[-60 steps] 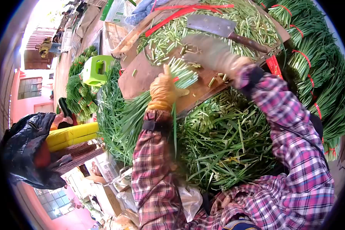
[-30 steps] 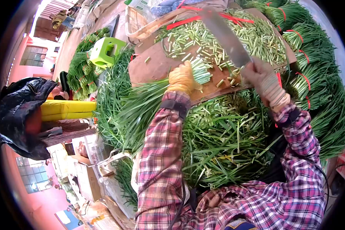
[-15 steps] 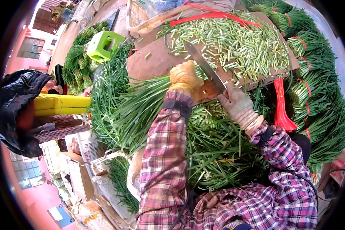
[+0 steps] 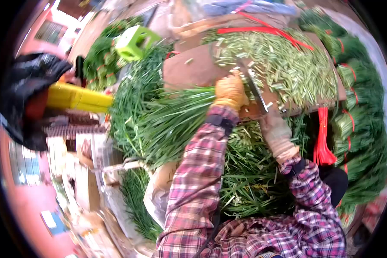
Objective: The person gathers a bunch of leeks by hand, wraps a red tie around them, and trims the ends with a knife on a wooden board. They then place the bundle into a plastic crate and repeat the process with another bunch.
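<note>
My left hand (image 4: 230, 89), in an orange-yellow glove, is closed around a bunch of garlic chives (image 4: 180, 114). The long green leaves trail off to the left, and the cut end points right. In a pale glove, my right hand (image 4: 276, 129) grips a knife (image 4: 257, 91), whose handle is hidden in the fist. Its blade stands on edge just right of my left hand, at the bunch's cut end. Short chopped stalk pieces (image 4: 288, 71) cover much of the brown board (image 4: 187, 71) beyond the blade. Motion blurs my right hand somewhat.
Loose chives (image 4: 253, 180) lie below the board, close to my body. Tied bundles (image 4: 352, 124) line the right side. Red ties (image 4: 323, 142) hang at the board's front edge. A lime-green stool (image 4: 136, 43) and yellow-sleeved person (image 4: 79, 96) are at left.
The knife blade has come closer to my left hand and stands steeper. My left hand still grips the chives. The whole view has shifted, with the board appearing farther right.
</note>
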